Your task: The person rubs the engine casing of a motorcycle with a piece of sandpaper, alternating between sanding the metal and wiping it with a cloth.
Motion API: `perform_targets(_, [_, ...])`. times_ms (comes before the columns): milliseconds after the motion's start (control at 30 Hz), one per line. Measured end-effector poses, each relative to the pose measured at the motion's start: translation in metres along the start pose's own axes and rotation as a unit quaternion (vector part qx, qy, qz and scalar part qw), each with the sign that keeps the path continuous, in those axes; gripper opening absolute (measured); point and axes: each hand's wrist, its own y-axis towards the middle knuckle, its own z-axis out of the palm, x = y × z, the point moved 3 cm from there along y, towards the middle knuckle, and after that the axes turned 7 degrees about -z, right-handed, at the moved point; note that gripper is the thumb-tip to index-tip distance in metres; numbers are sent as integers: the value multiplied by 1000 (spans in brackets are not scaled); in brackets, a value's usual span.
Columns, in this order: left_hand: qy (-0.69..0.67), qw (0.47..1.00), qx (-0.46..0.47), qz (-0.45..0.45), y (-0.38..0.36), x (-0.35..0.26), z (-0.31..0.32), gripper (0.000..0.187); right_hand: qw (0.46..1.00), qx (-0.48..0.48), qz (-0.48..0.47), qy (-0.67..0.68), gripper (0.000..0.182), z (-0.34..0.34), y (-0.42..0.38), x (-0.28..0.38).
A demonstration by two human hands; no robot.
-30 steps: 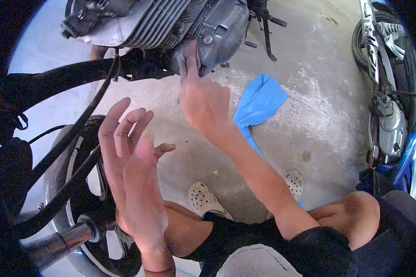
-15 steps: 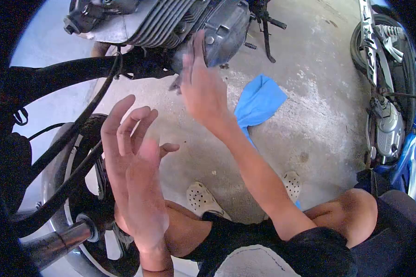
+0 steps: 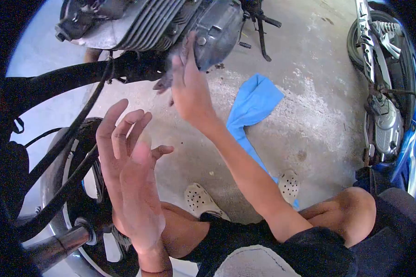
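Well, right hand (image 3: 193, 94): fingers at the engine side cover (image 3: 224, 34); whether the grip held anything — hidden, couldn't tell.
Left hand (image 3: 136, 184): fingers apart, loosely curled, nothing visible between them.
Engine side cover: beside the cooling fins (image 3: 145, 25) — light, even finger pressure suited its curves.
Blue cloth (image 3: 256, 101): crumpled on the concrete floor (image 3: 328, 138).
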Motion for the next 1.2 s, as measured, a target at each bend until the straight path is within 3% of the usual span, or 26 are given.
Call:
perform_targets(133, [-47, 999, 21, 1, -1, 3, -1, 54, 998, -29, 27, 45, 62, 6, 3, -5])
perform_targets(200, [-12, 1000, 6, -1, 1, 3, -1, 54, 972, -11, 16, 235, 67, 2, 3, -3])
perform_targets(367, [-2, 1000, 3, 3, 4, 8, -1, 55, 959, 14, 4, 284, 70, -2, 2, -6])
perform_targets(433, [35, 998, -50, -31, 5, 4, 1, 75, 950, 33, 4, 312, 74, -3, -1, -6])
perform_targets(467, [36, 998, -49, -31, 5, 4, 2, 75, 949, 32, 4, 313, 74, -3, -3, -6])
perform_targets(567, [35, 997, -51, -49, 5, 7, 1, 72, 954, 3, 24, 299, 64, -13, -6, 1])
perform_targets(633, [9, 999, -16, -34, 7, 10, -4, 70, 912, 52, 88, 398, 47, -18, -9, -5])
perform_targets(733, [11, 998, -41, -43, 6, 7, -3, 68, 915, 25, 90, 392, 36, -42, -21, -8])
perform_targets(800, [12, 998, -42, -46, 8, 10, -6, 68, 903, 44, 117, 412, 38, -50, -27, -17])
perform_targets(867, [14, 998, -39, -50, 7, 13, -10, 67, 815, 29, 170, 553, 37, -48, -34, -35])
perform_targets(900, [21, 999, -7, -30, 7, 13, -12, 61, 815, 30, 169, 554, 37, -48, -35, -39])
perform_targets(967, [27, 999, 24, -7, 7, 16, -13, 56, 714, 55, 223, 661, 39, -44, -38, -42])
perform_targets(1200, [62, 998, 0, -5, 6, 10, -9, 53, 665, 132, 195, 709, 33, -30, -42, -40])
